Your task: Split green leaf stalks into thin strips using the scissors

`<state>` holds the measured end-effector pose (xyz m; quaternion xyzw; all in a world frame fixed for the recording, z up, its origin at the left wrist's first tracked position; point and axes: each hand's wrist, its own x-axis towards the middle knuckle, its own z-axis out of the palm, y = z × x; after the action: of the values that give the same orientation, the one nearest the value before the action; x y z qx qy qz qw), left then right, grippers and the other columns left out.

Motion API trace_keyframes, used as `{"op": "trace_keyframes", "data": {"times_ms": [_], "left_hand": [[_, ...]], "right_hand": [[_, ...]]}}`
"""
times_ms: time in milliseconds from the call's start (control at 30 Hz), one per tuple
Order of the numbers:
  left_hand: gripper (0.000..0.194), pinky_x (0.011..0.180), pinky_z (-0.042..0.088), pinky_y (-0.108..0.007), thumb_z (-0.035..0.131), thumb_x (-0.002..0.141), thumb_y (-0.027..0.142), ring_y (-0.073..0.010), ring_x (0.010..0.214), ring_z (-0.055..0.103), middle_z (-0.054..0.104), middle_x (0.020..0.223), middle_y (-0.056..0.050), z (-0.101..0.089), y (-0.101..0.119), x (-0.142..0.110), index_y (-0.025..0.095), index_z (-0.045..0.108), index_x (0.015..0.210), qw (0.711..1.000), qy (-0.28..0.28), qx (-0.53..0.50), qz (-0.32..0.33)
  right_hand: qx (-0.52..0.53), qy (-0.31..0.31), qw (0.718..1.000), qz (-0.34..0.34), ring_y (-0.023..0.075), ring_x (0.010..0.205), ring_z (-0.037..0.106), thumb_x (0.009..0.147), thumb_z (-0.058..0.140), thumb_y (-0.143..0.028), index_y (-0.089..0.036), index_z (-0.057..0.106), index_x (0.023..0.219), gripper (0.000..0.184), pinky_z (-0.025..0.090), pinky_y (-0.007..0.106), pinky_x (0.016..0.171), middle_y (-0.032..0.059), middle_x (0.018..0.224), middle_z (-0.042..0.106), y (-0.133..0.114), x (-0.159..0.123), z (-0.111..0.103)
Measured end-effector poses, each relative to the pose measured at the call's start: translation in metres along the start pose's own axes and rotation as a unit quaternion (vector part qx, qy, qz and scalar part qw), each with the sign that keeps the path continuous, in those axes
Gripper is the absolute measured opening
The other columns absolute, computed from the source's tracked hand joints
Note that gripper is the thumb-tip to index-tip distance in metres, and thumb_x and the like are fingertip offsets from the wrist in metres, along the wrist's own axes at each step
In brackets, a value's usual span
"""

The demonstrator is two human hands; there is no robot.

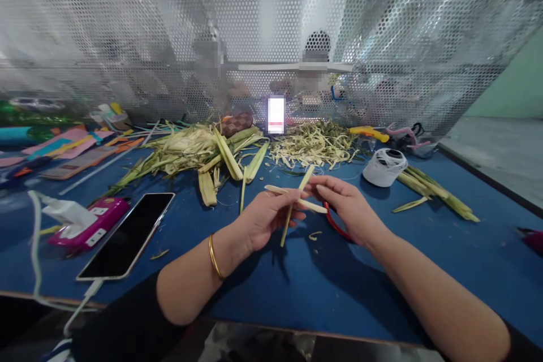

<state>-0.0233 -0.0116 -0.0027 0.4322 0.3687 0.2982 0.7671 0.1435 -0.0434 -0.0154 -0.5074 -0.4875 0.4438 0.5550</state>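
Note:
My left hand (268, 216) is closed in a pinch on two pale palm-leaf strips (294, 202) that cross each other above the blue table (297, 288). My right hand (348, 203) is also closed, its fingertips gripping the upper end of the same strips. A red-handled tool (335, 224) shows partly under my right hand; I cannot tell whether the hand holds it. A gold bangle (214, 257) sits on my left wrist.
A heap of green and pale leaf strips (199, 150) and a pile of shavings (314, 144) lie at the back. A phone (127, 235) on a white cable and a pink tissue pack (87, 220) lie left. A white thread spool (384, 166) and leaf stalks (436, 195) lie right. Perforated metal screen behind.

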Motion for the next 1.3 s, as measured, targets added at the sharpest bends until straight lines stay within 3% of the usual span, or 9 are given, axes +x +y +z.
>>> {"op": "trace_keyframes", "data": {"times_ms": [67,167,333,467,667,833,1033,1133,1300], "left_hand": [[0.014,0.05,0.044,-0.018,0.067,0.079,0.026,-0.008,0.053,0.058,0.068,0.067,-0.003,-0.001,0.003,0.0,0.014,0.071,0.083,0.999,-0.006,-0.042,0.0],[0.014,0.048,0.043,-0.017,0.064,0.082,0.026,-0.0069,0.049,0.056,0.066,0.065,-0.002,0.0,0.006,-0.001,0.014,0.07,0.082,0.997,-0.017,-0.074,-0.016],[0.016,0.045,0.041,-0.017,0.064,0.082,0.028,-0.0076,0.047,0.055,0.067,0.064,-0.003,-0.001,0.008,-0.003,0.013,0.068,0.083,0.995,-0.051,-0.067,-0.053],[0.012,0.045,0.041,-0.015,0.067,0.079,0.02,-0.0066,0.047,0.056,0.066,0.064,-0.001,-0.004,0.007,-0.001,0.015,0.068,0.09,0.995,-0.086,-0.045,-0.036],[0.02,0.048,0.046,-0.017,0.065,0.082,0.029,-0.0102,0.054,0.062,0.071,0.079,-0.007,-0.006,0.006,0.0,0.015,0.066,0.097,0.993,-0.121,0.015,-0.001],[0.015,0.05,0.048,-0.017,0.057,0.087,0.027,-0.01,0.056,0.063,0.071,0.081,-0.008,-0.005,0.005,0.001,0.015,0.066,0.091,0.993,-0.112,-0.027,-0.033],[0.01,0.051,0.049,-0.017,0.061,0.085,0.023,-0.0104,0.057,0.064,0.07,0.076,-0.006,-0.002,-0.001,0.002,0.014,0.063,0.084,0.995,-0.097,-0.032,-0.001],[0.012,0.054,0.05,-0.019,0.058,0.086,0.023,-0.0129,0.062,0.067,0.071,0.076,-0.007,0.0,-0.002,0.001,0.013,0.064,0.086,0.997,-0.071,-0.019,0.024],[0.025,0.061,0.053,-0.024,0.044,0.087,0.015,-0.0173,0.071,0.07,0.073,0.091,-0.013,0.002,0.004,0.0,0.01,0.067,0.096,0.997,-0.033,-0.039,0.055]], "right_hand": [[-0.023,-0.044,0.999,0.004,0.0209,0.096,0.061,0.071,0.069,-0.043,-0.02,0.069,0.093,0.032,0.042,0.036,0.089,0.0042,0.095,0.07,-0.003,-0.002,0.0],[-0.056,-0.098,0.993,0.023,0.0188,0.085,0.061,0.073,0.068,-0.044,-0.019,0.069,0.083,0.026,0.043,0.034,0.083,0.0024,0.084,0.069,-0.005,-0.007,0.005],[-0.078,-0.09,0.993,-0.013,0.0149,0.067,0.053,0.071,0.068,-0.042,-0.018,0.065,0.07,0.024,0.04,0.03,0.068,-0.0003,0.067,0.062,-0.004,-0.006,0.004],[-0.109,-0.111,0.988,-0.019,0.0135,0.064,0.049,0.074,0.064,-0.041,-0.018,0.06,0.065,0.025,0.038,0.029,0.066,-0.001,0.063,0.058,-0.004,-0.004,-0.001],[-0.104,-0.112,0.988,0.009,0.0119,0.059,0.043,0.072,0.063,-0.043,-0.019,0.053,0.059,0.03,0.033,0.027,0.06,-0.0029,0.058,0.05,-0.006,-0.006,-0.001],[-0.128,-0.123,0.984,-0.034,0.0124,0.062,0.042,0.075,0.061,-0.045,-0.018,0.055,0.061,0.031,0.031,0.027,0.061,-0.0032,0.061,0.05,-0.001,-0.001,-0.005],[-0.17,-0.129,0.975,-0.066,0.0134,0.062,0.046,0.078,0.059,-0.045,-0.018,0.058,0.063,0.031,0.035,0.027,0.062,-0.0028,0.06,0.053,-0.001,0.001,-0.006],[-0.204,-0.11,0.967,-0.103,0.0168,0.075,0.056,0.078,0.06,-0.037,-0.019,0.066,0.08,0.02,0.041,0.029,0.071,0.0008,0.076,0.065,0.0,0.001,-0.006],[-0.256,-0.057,0.95,-0.169,0.0201,0.092,0.061,0.079,0.056,-0.026,-0.02,0.067,0.098,0.023,0.044,0.036,0.084,0.005,0.097,0.07,0.001,0.001,-0.009]]}}
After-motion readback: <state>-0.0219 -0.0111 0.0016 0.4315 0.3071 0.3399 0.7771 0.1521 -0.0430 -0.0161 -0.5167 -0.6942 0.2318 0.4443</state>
